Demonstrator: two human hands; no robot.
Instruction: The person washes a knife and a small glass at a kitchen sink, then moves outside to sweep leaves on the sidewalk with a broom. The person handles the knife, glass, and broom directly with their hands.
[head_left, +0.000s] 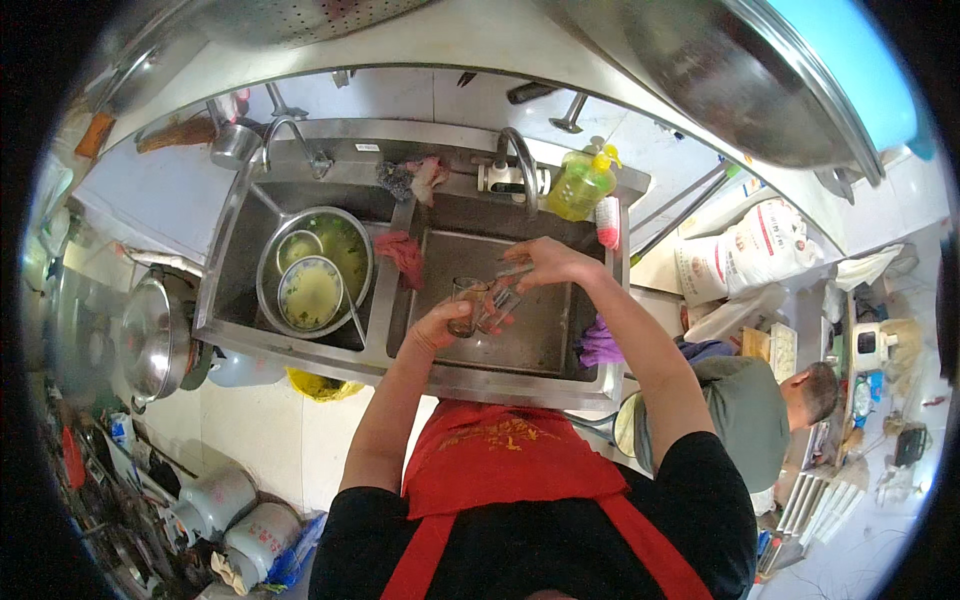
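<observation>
Over the right sink basin, my left hand holds a clear drinking glass, its thumb on the near side. A second clear glass slants beside it, with fingers of my left hand showing behind it. My right hand reaches in from the right, fingers bent around the upper end of this second glass. Whether those fingers grip it is not clear. The gooseneck faucet arches above the basin behind my hands.
A metal basin with bowls in greenish liquid stands in the left sink. A pink cloth hangs on the divider, a purple cloth at right. A yellow-green pump bottle stands behind. A person is at my right.
</observation>
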